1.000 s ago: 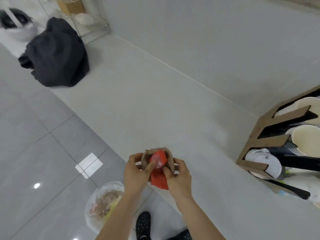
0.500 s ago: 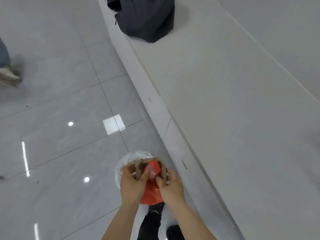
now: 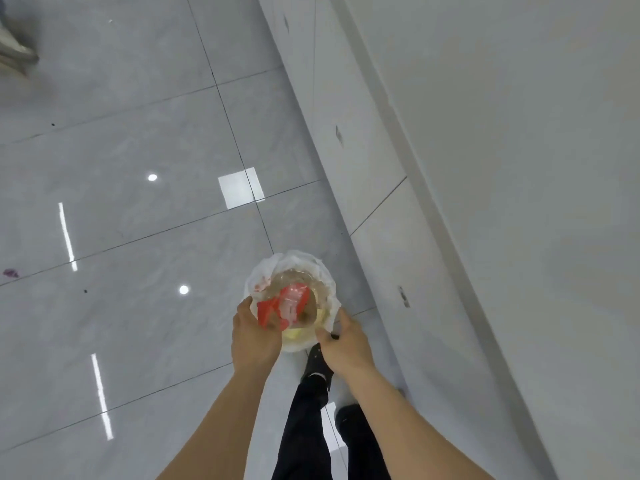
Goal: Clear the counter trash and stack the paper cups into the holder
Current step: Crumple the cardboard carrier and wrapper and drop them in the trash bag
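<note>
I am looking down at the floor. A small bin with a white liner (image 3: pixel 323 271) stands beside the counter's base. Over its mouth are a red wrapper (image 3: pixel 277 304) and a brown paper cup (image 3: pixel 306 301), both blurred by motion. My left hand (image 3: pixel 252 336) is at the bin's left rim, its fingertips against the wrapper's lower corner; whether it still grips is unclear. My right hand (image 3: pixel 346 342) is at the right rim, fingers apart, holding nothing. The cup holder is out of view.
The pale counter top (image 3: pixel 519 168) runs along the right, its cabinet front (image 3: pixel 346 133) dropping to the glossy grey tiled floor (image 3: pixel 138 202). My legs in black trousers (image 3: pixel 304 427) and black shoes stand just behind the bin. Someone's shoe (image 3: pixel 14 53) shows at top left.
I have turned from the counter to the bin. My hands, which together clasped the cup and red wrapper, have spread apart over the bin, and the trash now sits blurred above its mouth.
</note>
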